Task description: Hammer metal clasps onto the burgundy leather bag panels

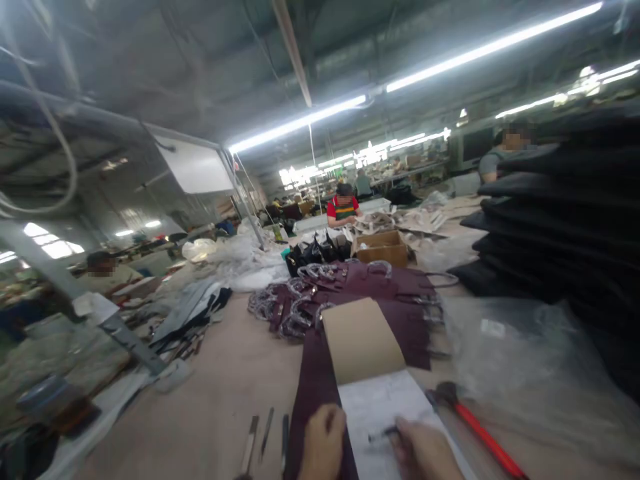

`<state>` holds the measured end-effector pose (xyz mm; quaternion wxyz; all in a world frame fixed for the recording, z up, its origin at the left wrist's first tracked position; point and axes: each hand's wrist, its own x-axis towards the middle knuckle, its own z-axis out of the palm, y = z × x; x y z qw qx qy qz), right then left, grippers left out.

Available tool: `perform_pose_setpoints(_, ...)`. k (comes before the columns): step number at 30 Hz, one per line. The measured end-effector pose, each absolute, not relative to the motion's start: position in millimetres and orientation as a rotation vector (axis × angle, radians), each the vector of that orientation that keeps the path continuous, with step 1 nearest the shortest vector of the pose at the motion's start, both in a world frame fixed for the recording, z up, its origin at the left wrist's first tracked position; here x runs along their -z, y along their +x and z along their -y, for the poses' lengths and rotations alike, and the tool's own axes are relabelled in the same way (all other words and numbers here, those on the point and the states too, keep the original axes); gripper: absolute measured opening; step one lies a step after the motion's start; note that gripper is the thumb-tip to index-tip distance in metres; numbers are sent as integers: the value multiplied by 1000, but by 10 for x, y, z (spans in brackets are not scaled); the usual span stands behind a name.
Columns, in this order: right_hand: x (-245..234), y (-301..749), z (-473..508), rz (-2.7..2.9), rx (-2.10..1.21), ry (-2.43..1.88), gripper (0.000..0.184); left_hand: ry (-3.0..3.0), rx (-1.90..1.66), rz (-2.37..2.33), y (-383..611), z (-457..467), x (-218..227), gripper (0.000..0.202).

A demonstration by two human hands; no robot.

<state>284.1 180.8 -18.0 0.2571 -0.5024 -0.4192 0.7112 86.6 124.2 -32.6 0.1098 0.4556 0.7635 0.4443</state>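
My right hand (425, 450) grips a dark pen (383, 435), its tip over the white page of an open notepad (375, 400). The notepad's brown cover (363, 340) is folded back, away from me. At the page's left edge rests my left hand (323, 440), fingers curled into a loose fist with nothing visible in it. Beneath the hand and the notepad lies a maroon bag piece (313, 373). More maroon bags (360, 287), with plastic-wrapped handles, are piled just beyond. Motion blur softens both hands.
A red-handled tool (487, 437) lies right of the notepad, by clear plastic sheeting (530, 360). Slim tools (267, 430) lie to the left. Stacked black pieces (560, 207) rise at right. A cardboard box (383, 248) and black bags (320, 250) stand behind; a co-worker (343, 208) sits farther back.
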Motion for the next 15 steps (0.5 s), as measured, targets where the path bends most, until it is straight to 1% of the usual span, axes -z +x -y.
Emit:
perform_pose_setpoints(1, 164, 2786, -1854, 986, -2048, -1380, 28, 1263, -1265, -2267, 860, -1170, 405, 27)
perform_pose_setpoints(3, 187, 2690, -1967, 902, -2141, -1361, 17, 1066, -1194, -2361, 796, -1092, 521, 30)
perform_pose_setpoints(7, 393, 2663, -2122, 861, -2142, -1432, 2, 987, -1136, -2375, 539, -1212, 632, 33)
perform_pose_setpoints(11, 530, 2801, -2159, 911, -2066, -1430, 17, 980, -1178, -2373, 382, -1447, 647, 27)
perform_pose_setpoints(15, 530, 2842, -2258, 947, -2154, -1353, 44, 919, -1253, -2358, 336, -1749, 667, 23)
